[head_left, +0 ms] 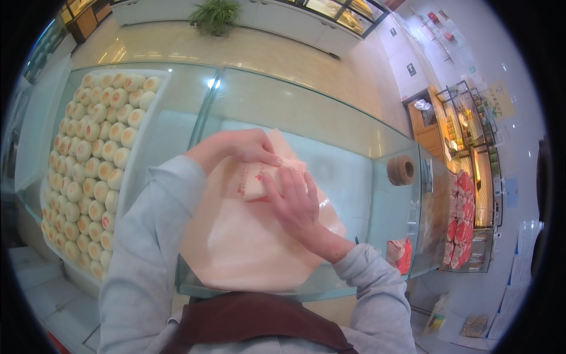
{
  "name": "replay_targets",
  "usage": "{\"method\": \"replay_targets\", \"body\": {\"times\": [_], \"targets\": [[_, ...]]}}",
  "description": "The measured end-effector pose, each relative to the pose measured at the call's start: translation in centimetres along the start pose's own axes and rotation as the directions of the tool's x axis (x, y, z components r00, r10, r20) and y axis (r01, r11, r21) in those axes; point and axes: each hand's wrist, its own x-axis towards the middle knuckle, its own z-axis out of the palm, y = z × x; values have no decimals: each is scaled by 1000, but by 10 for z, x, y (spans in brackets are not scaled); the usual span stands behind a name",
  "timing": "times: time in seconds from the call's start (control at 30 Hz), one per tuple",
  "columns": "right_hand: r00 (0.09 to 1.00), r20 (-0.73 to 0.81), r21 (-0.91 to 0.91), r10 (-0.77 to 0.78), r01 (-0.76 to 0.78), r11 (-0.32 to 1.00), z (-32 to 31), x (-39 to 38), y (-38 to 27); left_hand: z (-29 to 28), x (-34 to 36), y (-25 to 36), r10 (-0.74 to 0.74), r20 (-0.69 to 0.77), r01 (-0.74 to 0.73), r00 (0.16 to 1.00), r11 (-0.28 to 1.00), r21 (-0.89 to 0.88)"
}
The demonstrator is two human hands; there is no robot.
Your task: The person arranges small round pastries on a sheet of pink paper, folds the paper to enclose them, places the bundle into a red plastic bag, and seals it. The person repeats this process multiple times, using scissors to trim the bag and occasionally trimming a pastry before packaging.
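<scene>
On a glass-topped counter lies a large sheet of pale wrapping paper. Upon it sits a small packet, partly folded in white paper with red print; what it holds is hidden. My left hand is closed at the packet's far side, its bent fingers gripping the paper where a pointed flap stands up. Across the packet's right part lies my right hand, fingers stretched out and pressing it down from above.
A white tray of round pale buns stands at the left. On the right are a ball of brown twine, a red-and-white packet and stacked red packages. A glass edge runs along the counter's far side.
</scene>
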Motion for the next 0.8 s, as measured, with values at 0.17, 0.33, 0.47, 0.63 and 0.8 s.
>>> {"method": "replay_targets", "body": {"times": [0.17,0.33,0.47,0.63,0.8], "targets": [[999,43,-24,-14,15,1000,3,1,3,-3,6,2,5,21,-6,1000,999,45],[997,70,6,-26,26,1000,-2,10,5,-4,11,-1,-4,3,4,1000,998,55],[978,206,191,29,-70,979,-13,40,20,-7,12,-3,-2,-250,38,968,989,142],[625,779,355,-55,-367,860,-7,106,82,14,-47,-28,-377,-695,-613,612,328,-718],[291,921,387,-258,-618,684,19,148,116,117,-72,-26,-273,-173,-247,946,-265,-932]]}}
